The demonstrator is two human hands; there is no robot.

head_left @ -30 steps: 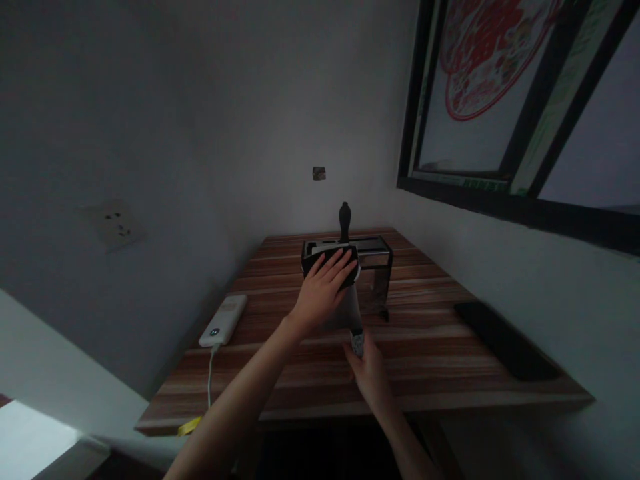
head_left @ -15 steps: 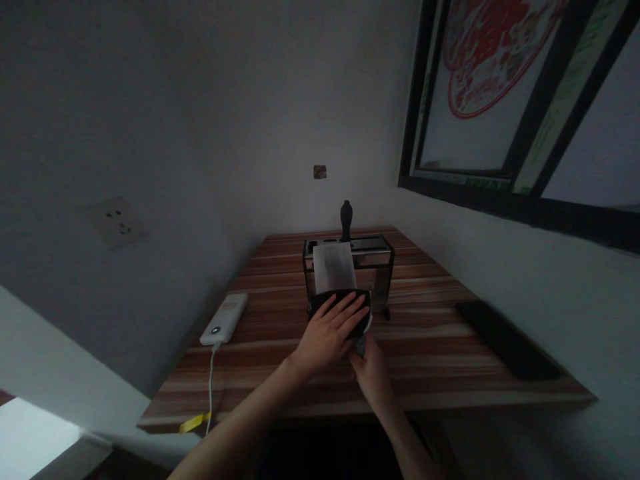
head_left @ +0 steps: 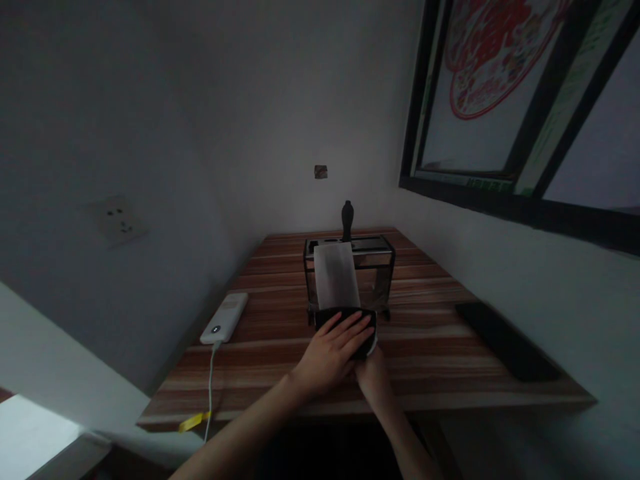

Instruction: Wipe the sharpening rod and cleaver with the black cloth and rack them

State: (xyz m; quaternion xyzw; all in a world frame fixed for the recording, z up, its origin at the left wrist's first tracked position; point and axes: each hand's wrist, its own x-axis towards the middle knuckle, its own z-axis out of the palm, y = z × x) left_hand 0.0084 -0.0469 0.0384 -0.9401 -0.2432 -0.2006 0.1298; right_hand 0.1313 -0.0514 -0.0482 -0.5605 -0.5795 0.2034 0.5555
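Note:
A flat grey rectangular plate [head_left: 337,275] slopes towards me from the top of a black-framed metal rack [head_left: 373,244]. Over its near end sits a black curved piece [head_left: 323,319] with a pale rim on the right. My left hand [head_left: 333,347] lies across this piece, fingers spread over the top and thumb hidden. Beneath it my right hand [head_left: 371,373] is closed from the right side; what its fingers hold is covered. A black handle [head_left: 347,219] stands upright at the back of the rack.
The rack stands on a wood-striped table [head_left: 270,267]. On the left lies a white power bank [head_left: 225,319] with a white cable [head_left: 211,387] and a yellow tag [head_left: 193,422]. A black flat slab [head_left: 507,340] rests along the right wall.
Both hands and the black piece have moved down towards me. More of the grey plate shows, while its upper end and the rack stay put. The grey part by my right hand is now covered.

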